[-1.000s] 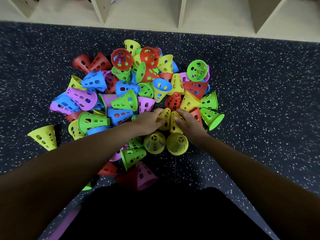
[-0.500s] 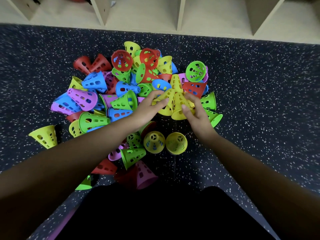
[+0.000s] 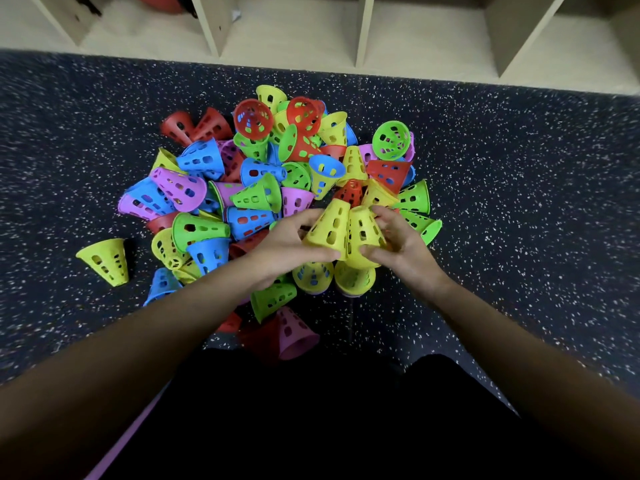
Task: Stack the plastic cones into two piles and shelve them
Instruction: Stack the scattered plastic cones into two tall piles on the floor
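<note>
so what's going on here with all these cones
A person is working through a mixed heap of cones on the speckled floor. The left hand grips a yellow cone and the right hand grips a second yellow cone, side by side, tips pointing away. Just below them stand two more yellow ones. Most cones lie loose, and none shows in the shelf beyond.
</note>
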